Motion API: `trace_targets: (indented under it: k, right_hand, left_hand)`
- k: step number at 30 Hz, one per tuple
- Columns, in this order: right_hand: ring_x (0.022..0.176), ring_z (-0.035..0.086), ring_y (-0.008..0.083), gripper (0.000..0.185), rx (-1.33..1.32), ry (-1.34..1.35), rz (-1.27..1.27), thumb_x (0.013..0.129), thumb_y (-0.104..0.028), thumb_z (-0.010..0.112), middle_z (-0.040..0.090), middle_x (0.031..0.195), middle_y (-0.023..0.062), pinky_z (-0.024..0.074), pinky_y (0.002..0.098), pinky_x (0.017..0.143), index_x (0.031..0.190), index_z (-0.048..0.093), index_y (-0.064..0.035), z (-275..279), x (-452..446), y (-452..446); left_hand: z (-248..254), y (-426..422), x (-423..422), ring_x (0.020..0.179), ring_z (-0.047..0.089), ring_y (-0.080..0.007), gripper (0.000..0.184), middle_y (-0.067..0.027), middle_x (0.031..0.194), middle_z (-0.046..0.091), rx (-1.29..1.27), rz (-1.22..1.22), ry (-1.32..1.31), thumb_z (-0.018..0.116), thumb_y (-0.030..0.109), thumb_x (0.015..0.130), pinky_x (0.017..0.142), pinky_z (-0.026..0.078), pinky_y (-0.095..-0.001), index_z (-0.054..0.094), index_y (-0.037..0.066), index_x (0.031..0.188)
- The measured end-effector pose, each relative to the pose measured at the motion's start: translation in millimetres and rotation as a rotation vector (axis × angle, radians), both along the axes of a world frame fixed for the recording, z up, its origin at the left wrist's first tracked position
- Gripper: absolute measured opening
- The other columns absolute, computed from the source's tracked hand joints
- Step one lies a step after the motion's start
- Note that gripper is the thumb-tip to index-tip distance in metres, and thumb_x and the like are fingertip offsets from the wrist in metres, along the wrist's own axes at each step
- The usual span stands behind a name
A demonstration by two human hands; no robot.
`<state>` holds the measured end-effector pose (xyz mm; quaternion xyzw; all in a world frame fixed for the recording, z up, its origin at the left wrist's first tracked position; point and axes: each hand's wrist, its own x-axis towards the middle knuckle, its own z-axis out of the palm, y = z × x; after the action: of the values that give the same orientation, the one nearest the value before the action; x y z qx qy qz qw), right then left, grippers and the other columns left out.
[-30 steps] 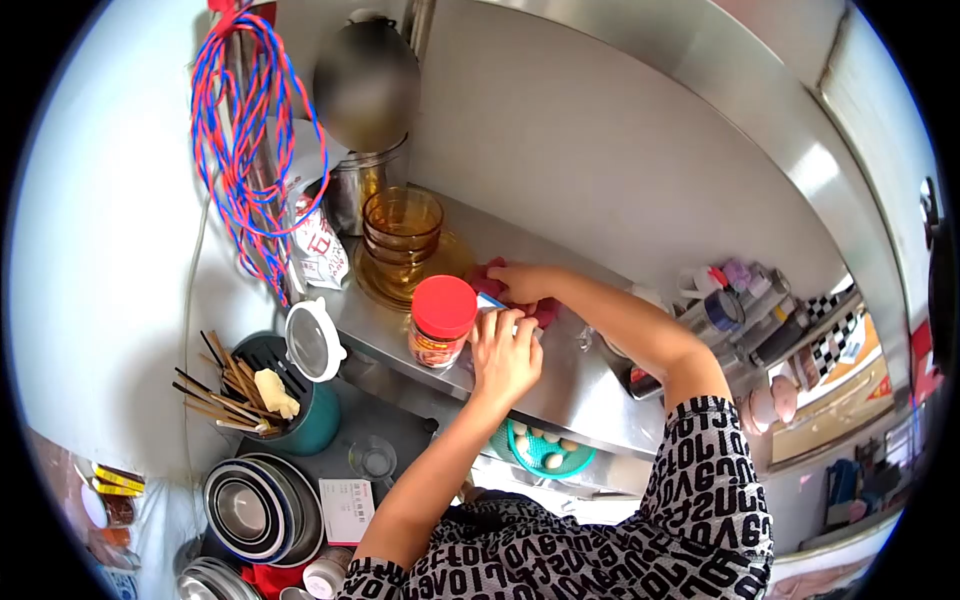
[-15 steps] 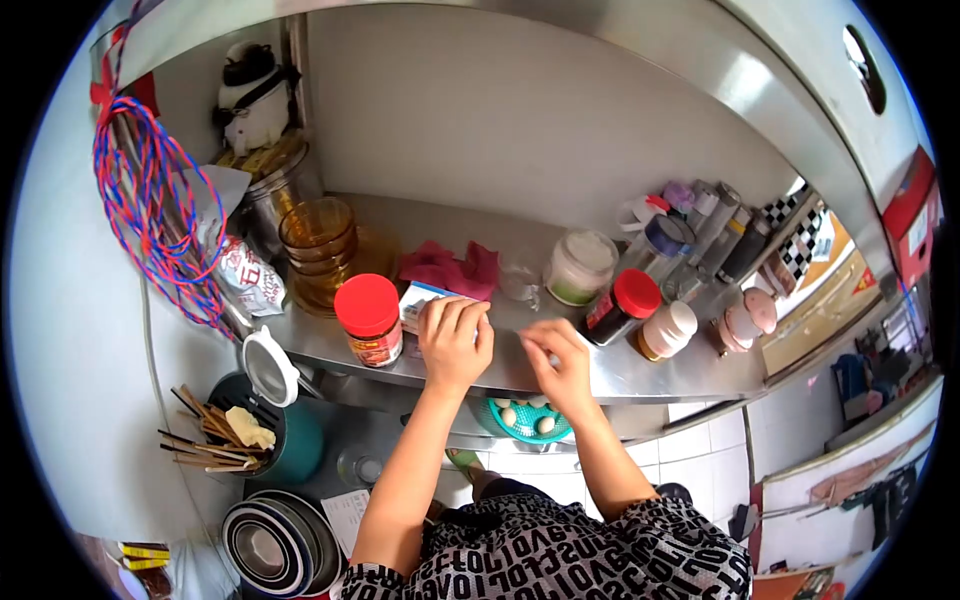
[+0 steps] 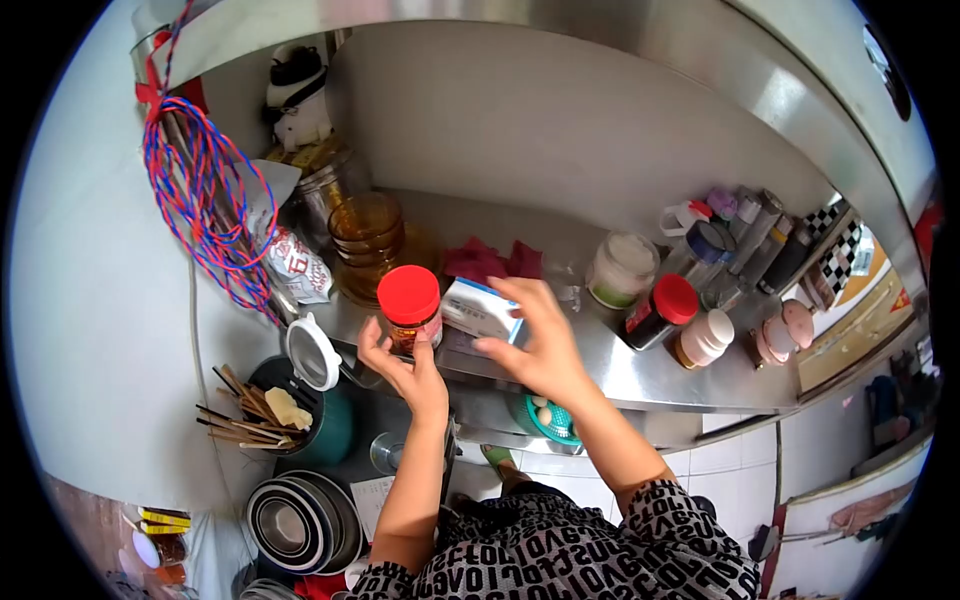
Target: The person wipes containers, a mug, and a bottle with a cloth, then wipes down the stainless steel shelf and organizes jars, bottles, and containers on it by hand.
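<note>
A jar with a red lid (image 3: 409, 294) stands near the front edge of the steel shelf. Just before it is my left hand (image 3: 410, 378), fingers spread, the thumb against or very close to the jar's lower side; contact is hard to tell. To the right of the jar lies a white and blue box (image 3: 482, 311) with small print. My right hand (image 3: 540, 345) hovers at the box's right end, thumb and fingers wide apart and slightly blurred. Behind the box is a dark pink cloth (image 3: 490, 260).
Stacked amber glass bowls (image 3: 366, 235) stand behind the jar. Rightward are a white-lidded jar (image 3: 622, 270), a dark red-lidded jar (image 3: 660, 310) and a white-capped bottle (image 3: 706, 338). A strainer (image 3: 313, 352) hangs leftward, above a chopsticks holder (image 3: 325, 425). Below sits a green basket (image 3: 552, 420).
My left hand has left the box and moved to the front of the red-lidded jar, its fingers spreading. My right hand has moved to the box's right end and opened. The view has shifted.
</note>
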<state>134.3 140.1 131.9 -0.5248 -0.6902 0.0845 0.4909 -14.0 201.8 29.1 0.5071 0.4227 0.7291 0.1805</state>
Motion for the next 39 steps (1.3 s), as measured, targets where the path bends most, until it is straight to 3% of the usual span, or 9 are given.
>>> trace_targets:
  k: [4,7,14,18,25,29,34,37,39]
  right_hand:
    - [0.124,0.049,0.0372,0.100,-0.117,-0.013,0.176,0.067,-0.025,0.087,0.047,0.133,0.0208,0.0460,0.0424,0.098,0.148,0.031,-0.0071,-15,-45,55]
    - [0.120,0.053,0.0368,0.096,-0.291,0.016,0.159,0.067,-0.024,0.087,0.048,0.131,0.0213,0.0466,0.0414,0.097,0.145,0.034,-0.0051,-15,-64,66]
    - [0.112,0.060,0.0320,0.083,-0.081,0.032,0.085,0.064,-0.027,0.086,0.058,0.122,0.0194,0.0489,0.0385,0.094,0.134,0.048,-0.0015,33,-40,73]
    - [0.112,0.061,0.0315,0.082,-0.145,0.192,0.101,0.066,-0.036,0.084,0.059,0.125,0.0202,0.0492,0.0371,0.093,0.132,0.050,-0.0002,51,-23,141]
    - [0.102,0.066,0.0285,0.073,-0.132,0.049,0.015,0.064,-0.038,0.084,0.068,0.109,0.0159,0.0516,0.0385,0.089,0.122,0.054,-0.0067,79,-4,264]
    - [0.100,0.067,0.0276,0.072,-0.221,-0.136,0.139,0.064,-0.037,0.085,0.067,0.112,0.0155,0.0530,0.0371,0.085,0.121,0.054,-0.0056,67,11,298]
    - [0.101,0.066,0.0263,0.071,-0.392,0.143,0.205,0.064,-0.033,0.086,0.066,0.111,0.0158,0.0524,0.0360,0.086,0.120,0.053,-0.0036,53,22,321]
    - [0.100,0.066,0.0293,0.071,-0.239,0.063,0.068,0.064,-0.033,0.086,0.067,0.108,0.0164,0.0519,0.0372,0.086,0.119,0.053,-0.0030,45,16,354]
    - [0.102,0.064,0.0341,0.073,-0.113,-0.021,0.035,0.064,-0.037,0.085,0.064,0.111,0.0166,0.0514,0.0412,0.087,0.121,0.052,-0.0054,31,2,378]
  left_hand:
    - [-14,2,-8,0.121,0.047,-0.0316,0.057,-0.0170,0.135,0.044,-0.090,-0.126,-0.004,0.063,0.011,0.088,0.102,0.038,-0.0389,0.038,0.001,0.138]
    - [-9,-4,-10,0.118,0.051,-0.0326,0.056,-0.0173,0.133,0.048,-0.099,-0.155,-0.069,0.063,0.010,0.087,0.101,0.040,-0.0382,0.041,0.001,0.138]
    - [47,-1,-12,0.123,0.051,-0.0376,0.055,-0.0209,0.137,0.052,0.128,-0.116,0.187,0.059,0.005,0.082,0.102,0.042,-0.0424,0.049,-0.001,0.136]
    - [83,52,8,0.125,0.048,-0.0418,0.061,-0.0231,0.141,0.045,0.129,-0.046,0.346,0.059,0.006,0.082,0.103,0.041,-0.0442,0.043,0.000,0.141]
    - [110,91,4,0.128,0.044,-0.0403,0.065,-0.0201,0.143,0.043,0.095,-0.006,0.436,0.063,0.011,0.078,0.106,0.038,-0.0436,0.045,0.006,0.140]
    - [100,110,-11,0.137,0.031,-0.0419,0.060,-0.0177,0.144,0.042,0.005,0.331,0.702,0.066,0.014,0.078,0.106,0.030,-0.0643,0.051,0.009,0.135]
    - [69,135,-15,0.114,0.046,-0.0374,0.035,-0.0145,0.108,0.056,-0.031,0.240,0.751,0.074,0.018,0.076,0.102,0.032,-0.0674,0.067,0.007,0.108]
    - [70,138,-29,0.111,0.047,-0.0369,0.026,-0.0167,0.103,0.056,-0.001,0.113,0.747,0.070,0.014,0.078,0.103,0.031,-0.0687,0.069,0.005,0.102]
    - [79,134,-42,0.108,0.049,-0.0349,0.022,-0.0126,0.100,0.059,0.015,0.125,0.812,0.072,0.013,0.077,0.104,0.034,-0.0603,0.070,0.007,0.098]
